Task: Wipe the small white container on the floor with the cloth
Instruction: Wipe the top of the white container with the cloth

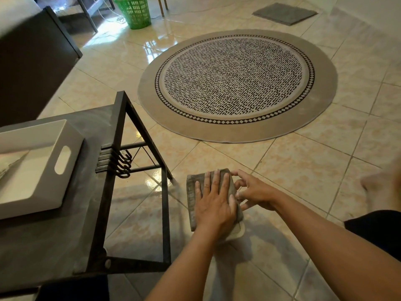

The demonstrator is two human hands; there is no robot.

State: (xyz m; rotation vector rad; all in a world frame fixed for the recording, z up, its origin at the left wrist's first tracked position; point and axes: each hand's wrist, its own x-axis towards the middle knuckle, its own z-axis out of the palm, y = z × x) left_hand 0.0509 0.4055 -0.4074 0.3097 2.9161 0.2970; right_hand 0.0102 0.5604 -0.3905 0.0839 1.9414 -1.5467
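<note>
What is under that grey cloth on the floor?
A white corner pokes out below the grey cloth, probably the small container. The left hand and cloth cover the rest.

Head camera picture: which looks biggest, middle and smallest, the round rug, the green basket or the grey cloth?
1. Round rug, by far the biggest.
2. and 3. Unsure: the green basket and the grey cloth look alike in size. The basket is far off and cut by the picture's edge, and the left hand covers much of the cloth.
</note>
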